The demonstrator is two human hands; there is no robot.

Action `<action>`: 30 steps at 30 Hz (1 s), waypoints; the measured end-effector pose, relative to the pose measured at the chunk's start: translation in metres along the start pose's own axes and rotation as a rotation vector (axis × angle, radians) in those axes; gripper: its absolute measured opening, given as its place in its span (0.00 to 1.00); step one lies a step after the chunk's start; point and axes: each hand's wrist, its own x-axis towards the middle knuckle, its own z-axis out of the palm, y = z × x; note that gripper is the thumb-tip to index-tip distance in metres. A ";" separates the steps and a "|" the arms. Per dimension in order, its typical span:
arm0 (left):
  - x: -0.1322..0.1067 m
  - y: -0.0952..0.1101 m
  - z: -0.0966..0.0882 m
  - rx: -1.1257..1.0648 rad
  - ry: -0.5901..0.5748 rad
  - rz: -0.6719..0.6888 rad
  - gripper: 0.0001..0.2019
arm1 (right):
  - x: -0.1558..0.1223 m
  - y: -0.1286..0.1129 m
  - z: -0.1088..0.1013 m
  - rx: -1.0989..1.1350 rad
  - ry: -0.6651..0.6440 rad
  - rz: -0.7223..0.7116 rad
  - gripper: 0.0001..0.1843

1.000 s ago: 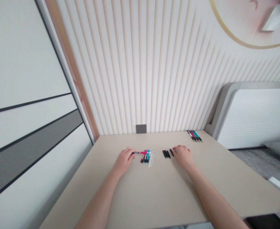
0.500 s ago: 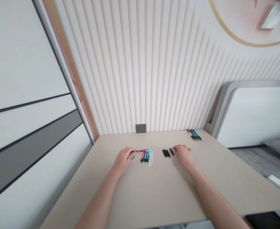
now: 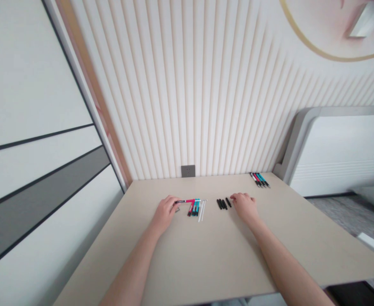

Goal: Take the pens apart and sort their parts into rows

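My left hand is closed on a pink pen barrel, held level with a thin refill sticking out of its right end. Below it lie several pink and blue pen barrels side by side, with white refills just to their right. Small grey metal bits are beside my left fingers, partly covered. My right hand rests on the table, fingers loosely apart and holding nothing visible. Its fingertips are right beside a black pen grip; whether they touch it is unclear. More black pen grips lie to the left.
Several whole pens lie in a row at the table's back right corner. The beige table meets a ribbed wall with a dark socket. A white cabinet stands left, a padded headboard right.
The black pen grip by my right fingertips has shifted slightly left, nearer the other grips, and my right hand slightly with it. My left hand still holds the pink pen barrel in place.
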 end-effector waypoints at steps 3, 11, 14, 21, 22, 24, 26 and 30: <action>0.000 0.001 0.000 -0.001 -0.003 -0.007 0.08 | 0.000 0.000 -0.001 0.002 -0.012 0.008 0.17; -0.001 -0.001 0.002 0.003 -0.013 0.007 0.08 | 0.000 0.000 -0.001 -0.011 -0.012 0.012 0.18; -0.001 -0.002 0.002 0.004 -0.014 0.008 0.08 | 0.000 0.000 -0.001 -0.008 -0.006 0.011 0.17; -0.001 -0.002 0.002 0.005 -0.020 0.002 0.08 | 0.000 -0.001 -0.002 -0.009 -0.022 0.018 0.18; -0.001 -0.002 0.002 0.006 -0.021 0.003 0.08 | 0.000 -0.001 -0.002 -0.006 -0.019 0.018 0.18; -0.001 -0.002 0.002 0.003 -0.025 0.001 0.08 | 0.000 -0.001 -0.002 0.000 -0.007 0.013 0.18; -0.001 -0.002 0.002 -0.001 -0.026 -0.001 0.08 | 0.000 -0.001 -0.002 0.005 -0.002 0.011 0.17; 0.000 -0.002 0.002 -0.007 -0.027 0.005 0.08 | -0.001 -0.002 -0.004 0.009 -0.007 0.003 0.17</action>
